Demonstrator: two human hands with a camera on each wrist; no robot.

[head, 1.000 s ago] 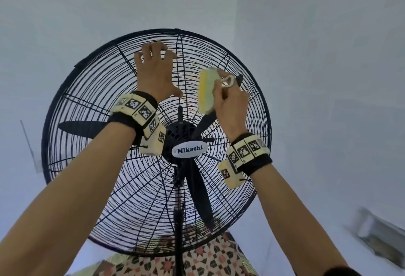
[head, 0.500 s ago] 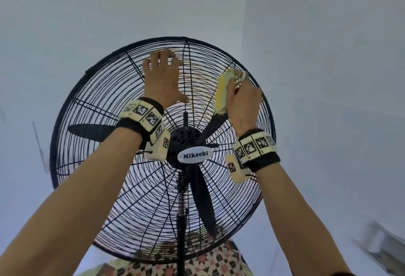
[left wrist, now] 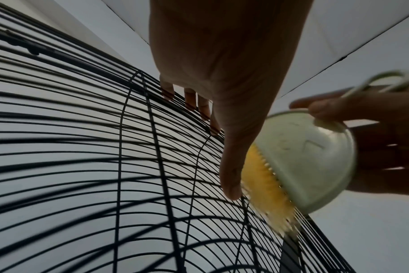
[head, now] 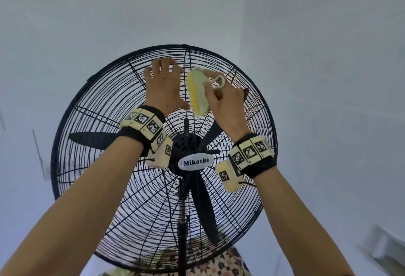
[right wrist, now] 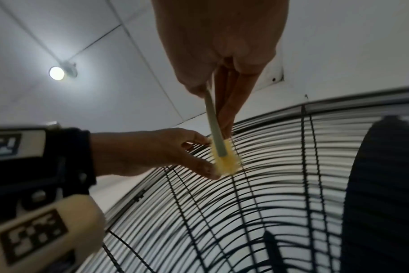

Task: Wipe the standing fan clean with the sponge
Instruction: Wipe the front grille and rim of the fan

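Note:
The black standing fan (head: 195, 162) faces me, its wire grille (head: 252, 199) over three dark blades. My left hand (head: 163, 82) is on the upper grille, fingers curled with their tips hooked among the wires (left wrist: 190, 100) and the thumb stretched out. My right hand (head: 221, 100) grips the sponge (head: 198, 91), a pale green pad with a yellow face and a loop handle. The yellow face (left wrist: 266, 186) lies against the wires, right beside the left thumb. In the right wrist view the sponge (right wrist: 224, 158) is edge-on, touching the grille beside the left hand (right wrist: 166, 151).
The fan pole (head: 183, 242) runs down to patterned floor tiles (head: 219, 267). White walls and ceiling surround the fan, with a ceiling lamp (right wrist: 57, 73) lit. A blurred grey object (head: 381, 247) sits low on the right.
My right hand has carried the sponge left and slightly up across the upper grille, up to the left thumb. The left hand has kept its place on the wires.

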